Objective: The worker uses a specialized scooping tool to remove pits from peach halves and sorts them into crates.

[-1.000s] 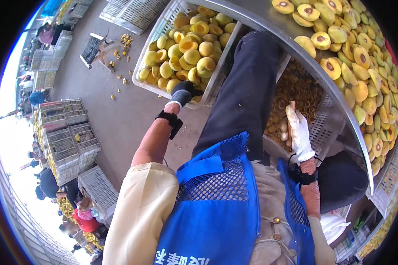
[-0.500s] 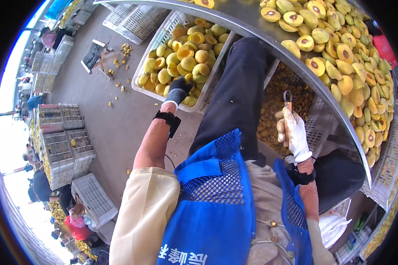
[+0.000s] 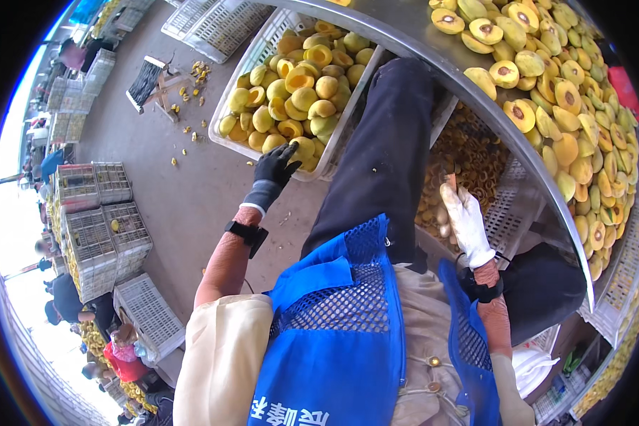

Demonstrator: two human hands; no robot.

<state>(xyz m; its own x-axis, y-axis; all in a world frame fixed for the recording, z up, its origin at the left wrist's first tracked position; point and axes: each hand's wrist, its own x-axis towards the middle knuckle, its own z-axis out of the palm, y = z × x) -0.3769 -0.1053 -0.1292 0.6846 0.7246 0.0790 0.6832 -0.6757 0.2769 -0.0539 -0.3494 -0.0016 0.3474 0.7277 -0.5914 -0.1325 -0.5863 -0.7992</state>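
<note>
My left hand, in a black glove with a grey cuff, is at the near edge of a white plastic crate. Its fingers are stretched apart beside the yellow peach halves that fill the crate; whether a fingertip touches one I cannot tell. Several of those halves show hollowed centres. To the right, my white-gloved right hand is closed around a slim pitting tool with an orange-brown handle. The tool's far end is hard to make out against the scraps below.
A metal-edged table curves across the right, heaped with peach halves that still hold pits. Scraps and pits lie beneath it. Stacked crates, a small stool and other people are on the left.
My left hand has drawn back from the peaches to the crate's near edge, its fingers spreading. My right hand has tilted, and the tool's loop no longer shows clearly.
</note>
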